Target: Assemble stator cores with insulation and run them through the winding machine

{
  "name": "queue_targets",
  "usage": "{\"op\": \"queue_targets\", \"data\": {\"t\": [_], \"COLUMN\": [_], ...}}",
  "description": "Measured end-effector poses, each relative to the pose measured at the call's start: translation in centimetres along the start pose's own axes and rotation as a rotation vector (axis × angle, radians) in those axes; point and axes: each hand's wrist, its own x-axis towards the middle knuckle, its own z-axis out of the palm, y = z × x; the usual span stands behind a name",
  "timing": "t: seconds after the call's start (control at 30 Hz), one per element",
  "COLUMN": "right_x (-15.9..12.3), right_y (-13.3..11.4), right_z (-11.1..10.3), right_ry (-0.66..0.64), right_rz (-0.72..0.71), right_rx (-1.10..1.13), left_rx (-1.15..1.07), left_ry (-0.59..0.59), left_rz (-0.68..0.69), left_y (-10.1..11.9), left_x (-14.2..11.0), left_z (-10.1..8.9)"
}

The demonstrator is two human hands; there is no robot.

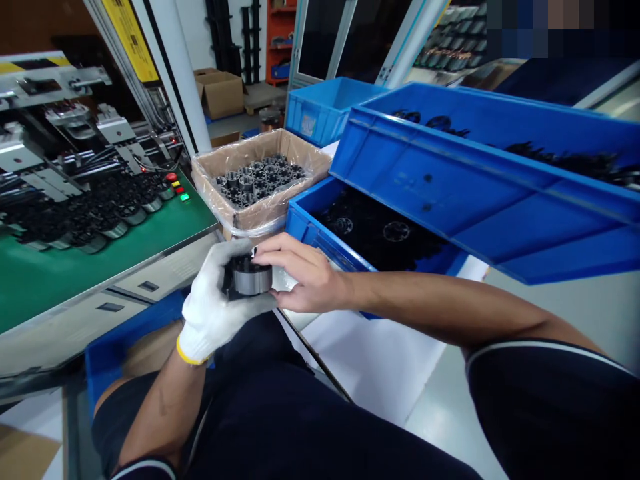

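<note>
Above my lap I hold a motor stator (253, 281), a silvery metal ring with a black plastic piece on its top. My left hand (206, 310), in a white knit glove with a yellow cuff, wraps round its left side and underside. My bare right hand (313, 275) grips it from the right, with fingertips on the black top and the thumb low by the metal. What the palms cover is hidden. Just beyond my hands is a plastic-lined carton (213, 190) of similar metal rings. A blue crate (320, 237) with black plastic parts stands beside it.
A long blue crate (480, 180) with dark parts rests above the lower crate at right. At left, a green bench (30, 293) carries rows of stators, machine fixtures (117, 133) and lit buttons (180, 190). Behind are another blue crate (320, 110) and a cardboard box (220, 97).
</note>
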Motion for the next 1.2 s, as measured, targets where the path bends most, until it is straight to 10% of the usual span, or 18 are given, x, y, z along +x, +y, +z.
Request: {"op": "queue_targets", "data": {"t": [0.17,0.53,0.8,0.9,1.0,1.1,1.2], "right_x": [0.1,-0.6,-0.8,-0.8,-0.7,-0.9,-0.9], "right_y": [0.2,-0.6,0.6,0.7,0.9,0.9,0.9], "right_z": [-0.1,-1.1,-0.8,-0.7,-0.6,-0.4,-0.2], "right_ry": [-0.029,-0.258,-0.326,-0.278,-0.313,-0.352,-0.333], "right_rz": [0.046,0.109,0.041,0.082,0.082,0.058,0.022], "right_rx": [-0.062,-0.072,-0.164,-0.206,-0.205,-0.205,-0.217], "left_rx": [-0.303,0.19,0.248,0.355,0.647,0.921,0.926], "left_ry": [-0.048,-0.093,-0.097,0.178,0.516,0.584,0.59], "left_rz": [0.081,0.262,0.133,0.104,-0.213,-0.75,-0.828], "left_y": [-1.6,0.5,-0.2,-1.1,-3.1,-5.2,-6.7], "left_x": [-0.5,0.7,0.1,-0.3,0.4,1.4,1.8], "left_z": [0.2,-1.4,-1.0,-4.3,-10.9,-17.9,-22.6]}}
